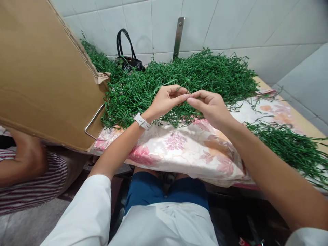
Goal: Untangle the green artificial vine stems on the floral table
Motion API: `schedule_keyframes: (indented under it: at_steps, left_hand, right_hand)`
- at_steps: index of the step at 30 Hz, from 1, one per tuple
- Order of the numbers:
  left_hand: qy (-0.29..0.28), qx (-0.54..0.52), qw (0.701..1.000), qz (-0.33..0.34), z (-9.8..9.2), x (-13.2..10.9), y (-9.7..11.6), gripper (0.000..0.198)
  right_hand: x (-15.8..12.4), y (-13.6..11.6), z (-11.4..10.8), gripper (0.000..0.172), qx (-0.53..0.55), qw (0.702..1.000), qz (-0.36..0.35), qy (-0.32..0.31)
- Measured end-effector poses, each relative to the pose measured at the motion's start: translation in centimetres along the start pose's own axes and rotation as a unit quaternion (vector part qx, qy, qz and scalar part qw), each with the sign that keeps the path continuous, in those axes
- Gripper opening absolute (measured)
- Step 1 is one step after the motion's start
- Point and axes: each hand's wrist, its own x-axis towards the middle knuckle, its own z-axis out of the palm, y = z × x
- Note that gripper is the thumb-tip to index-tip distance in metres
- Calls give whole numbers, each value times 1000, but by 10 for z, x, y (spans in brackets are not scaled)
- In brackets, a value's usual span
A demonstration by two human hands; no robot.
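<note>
White tiled wall (230, 24) behind; floral cloth (184, 147) under green stem pile (194, 75). Left hand (166, 100), right hand (211, 106) fingertips meet, both pinching one green stem (167, 83).

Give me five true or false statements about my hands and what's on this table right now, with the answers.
1. The left hand and right hand pinch a green stem between their fingertips. True.
2. The watch on the left wrist is black. False: its band is white.
3. The pile of green stems lies on a floral cloth. True.
4. The handbag sits on the floor. False: it stands behind the pile, against the tiled wall.
5. The cardboard box is right of the hands. False: it is on their left.
</note>
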Motion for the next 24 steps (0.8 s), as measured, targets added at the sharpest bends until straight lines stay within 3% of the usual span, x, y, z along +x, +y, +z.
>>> schedule_keyframes:
  at_steps: [4,9,13,18,24]
  left_hand:
    - [1,2,1000,-14,2,1,1,38]
    - [7,35,999,0,3,2,-1,41]
    - [-5,24,999,20,4,2,0,53]
    - [-19,20,1000,0,5,1,3,61]
    - [-62,2,997,46,10,-2,10,68]
  right_hand:
    - [1,9,1,39,-96,991,-88,8]
    - [1,12,3,34,-108,987,-110,32]
    - [1,10,7,31,-31,995,-82,37]
    - [3,9,15,37,113,993,-8,7]
    - [2,7,11,40,183,975,57,-115]
